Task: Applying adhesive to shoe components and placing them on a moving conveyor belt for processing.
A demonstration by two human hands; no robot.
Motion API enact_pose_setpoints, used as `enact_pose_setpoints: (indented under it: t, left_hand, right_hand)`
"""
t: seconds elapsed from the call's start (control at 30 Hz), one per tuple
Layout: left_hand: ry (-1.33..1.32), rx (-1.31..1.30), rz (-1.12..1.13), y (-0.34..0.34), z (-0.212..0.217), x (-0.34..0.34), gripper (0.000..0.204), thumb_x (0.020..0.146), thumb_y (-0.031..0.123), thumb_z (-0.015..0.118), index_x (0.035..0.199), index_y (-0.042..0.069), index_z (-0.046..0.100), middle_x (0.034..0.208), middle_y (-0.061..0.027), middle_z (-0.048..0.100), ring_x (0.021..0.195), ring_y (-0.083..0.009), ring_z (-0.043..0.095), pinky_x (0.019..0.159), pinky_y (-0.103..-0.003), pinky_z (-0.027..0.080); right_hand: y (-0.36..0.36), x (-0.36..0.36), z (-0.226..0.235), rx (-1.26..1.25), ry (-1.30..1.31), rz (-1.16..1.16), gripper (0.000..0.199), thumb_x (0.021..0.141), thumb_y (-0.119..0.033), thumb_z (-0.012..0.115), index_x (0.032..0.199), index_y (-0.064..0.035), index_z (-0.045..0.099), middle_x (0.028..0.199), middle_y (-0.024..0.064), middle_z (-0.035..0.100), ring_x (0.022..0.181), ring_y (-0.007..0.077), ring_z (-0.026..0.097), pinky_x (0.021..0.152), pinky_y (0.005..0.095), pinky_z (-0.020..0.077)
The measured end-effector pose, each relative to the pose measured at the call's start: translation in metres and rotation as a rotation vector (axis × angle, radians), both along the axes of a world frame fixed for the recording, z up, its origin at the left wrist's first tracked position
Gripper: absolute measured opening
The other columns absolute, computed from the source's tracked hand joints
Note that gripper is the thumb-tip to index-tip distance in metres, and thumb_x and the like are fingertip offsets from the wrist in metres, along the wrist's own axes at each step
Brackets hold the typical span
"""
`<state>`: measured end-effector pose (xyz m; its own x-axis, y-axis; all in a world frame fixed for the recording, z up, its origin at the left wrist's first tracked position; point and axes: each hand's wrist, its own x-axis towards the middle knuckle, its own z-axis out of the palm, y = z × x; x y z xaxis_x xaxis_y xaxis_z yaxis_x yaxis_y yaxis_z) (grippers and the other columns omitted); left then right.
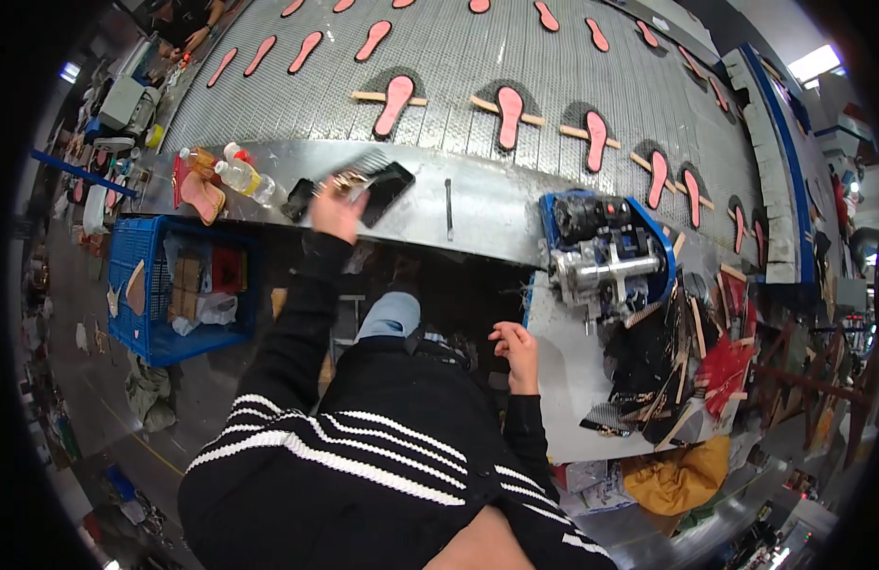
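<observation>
a small metallic object point(347, 179) is gripped by the left hand point(337, 214) at 11 o'clock; the right hand point(516, 350) is rested loosely curled, empty, at 5 o'clock.

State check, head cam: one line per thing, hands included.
left hand: raised to the metal ledge, on a small bunch of metal bits, beside a black phone
right hand: low by the lap, fingers curled, holds nothing visible
clear bottle: lying on its side on the ledge
blue crate: open, partly filled
pink soles: flat on the mesh belt, on wooden sticks
</observation>
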<state>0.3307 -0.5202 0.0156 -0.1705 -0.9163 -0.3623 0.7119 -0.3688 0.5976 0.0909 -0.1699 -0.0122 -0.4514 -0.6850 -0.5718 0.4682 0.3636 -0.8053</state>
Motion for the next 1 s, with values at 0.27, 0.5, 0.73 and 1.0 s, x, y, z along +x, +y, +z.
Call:
enact_pose_setpoints:
  t: [0.27, 0.5, 0.73, 1.0]
  left_hand:
    - [-1.386, -0.942, 1.066, -0.289, 0.149, 0.049, 0.037, 0.092, 0.014, 0.051, 0.124, -0.005, 0.054, 0.124, -0.026, 0.054, 0.11, -0.0374, 0.054, 0.094, -0.042, 0.043]
    - [-2.432, -0.721, 0.522, -0.417, -0.037, 0.072, 0.059, 0.085, 0.018, 0.06, 0.142, 0.017, 0.045, 0.151, -0.0147, 0.034, 0.139, -0.0365, 0.032, 0.111, -0.061, 0.022]
    - [-2.122, -0.615, -0.474, -0.383, -0.1, -0.032, 0.054, 0.082, 0.009, 0.061, 0.135, 0.009, 0.05, 0.136, -0.0163, 0.047, 0.128, -0.035, 0.042, 0.103, -0.052, 0.037]
    - [-2.013, -0.738, -0.24, -0.497, -0.152, -0.113, 0.062, 0.08, 0.023, 0.068, 0.134, 0.002, 0.046, 0.126, -0.0161, 0.054, 0.119, -0.0336, 0.049, 0.097, -0.045, 0.043]
  right_hand:
    - [-0.065, -0.001, -0.007, 0.179, 0.055, 0.102, 0.018, 0.096, -0.019, 0.059, 0.102, -0.0043, 0.067, 0.084, 0.0045, 0.069, 0.062, 0.0079, 0.059, 0.059, 0.0205, 0.0469]
    - [-0.164, 0.004, 0.002, 0.329, 0.271, 0.327, 0.02, 0.096, -0.016, 0.058, 0.105, -0.001, 0.069, 0.088, 0.0064, 0.069, 0.069, 0.0102, 0.063, 0.063, 0.0226, 0.0497]
    - [-0.209, 0.008, 0.023, 0.458, 0.445, 0.414, 0.022, 0.094, -0.015, 0.059, 0.108, -0.0002, 0.069, 0.092, 0.0085, 0.07, 0.079, 0.0138, 0.066, 0.072, 0.027, 0.0516]
    - [-0.214, 0.033, 0.017, 0.63, 0.448, 0.564, 0.023, 0.091, -0.02, 0.063, 0.107, -0.0059, 0.069, 0.093, 0.0136, 0.07, 0.085, 0.0253, 0.069, 0.076, 0.0337, 0.0524]
